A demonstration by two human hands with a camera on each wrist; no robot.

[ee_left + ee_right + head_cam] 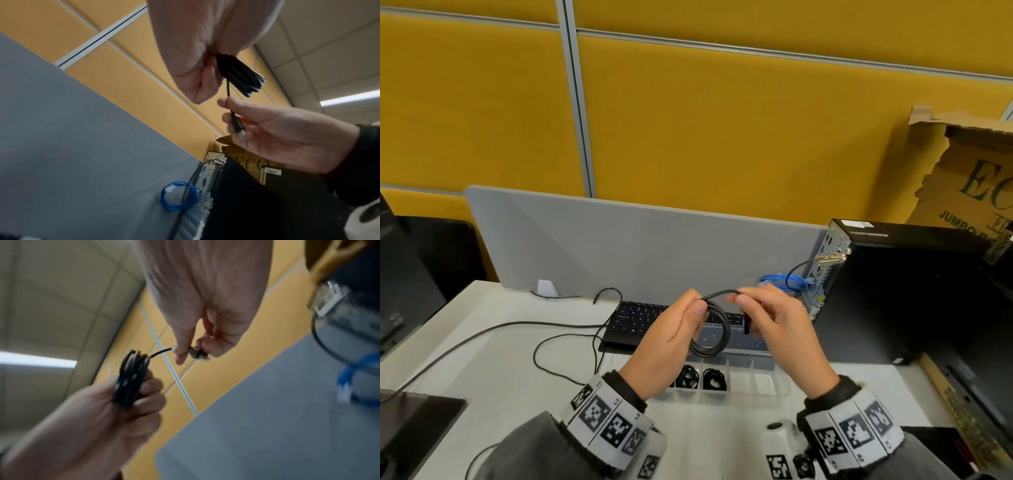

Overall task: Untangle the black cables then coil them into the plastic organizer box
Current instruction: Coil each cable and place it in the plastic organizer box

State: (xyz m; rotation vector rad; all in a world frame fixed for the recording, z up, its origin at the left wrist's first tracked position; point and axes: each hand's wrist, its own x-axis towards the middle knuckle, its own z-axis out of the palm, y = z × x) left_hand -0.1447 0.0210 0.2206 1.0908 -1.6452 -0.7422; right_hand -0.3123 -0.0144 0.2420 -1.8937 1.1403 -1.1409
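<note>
Left hand (671, 337): raised above the desk, fingers and thumb curled round the coil, clamping its loops together.
Right hand (779, 329): level with the left, thumb and fingers pinching the plug end of the same cable.
Coil (714, 334): black, several round loops, hanging from the left grip over the near edge of the keyboard; short free stretch running across to the right hand.
Plug (238, 125): dark body, metal tip, pointing down out of the right pinch.
Box (763, 380): clear plastic, on the white desk (517, 377) just below the hands; two coiled black cables (702, 377) in side-by-side compartments, left part hidden behind the left wrist.
Loose cable (544, 353): black, lying in a loop on the desk to the left.
Keyboard (633, 320): black, behind the box.
Computer (893, 291): black tower at right, blue cable (784, 279) beside its rear.
</note>
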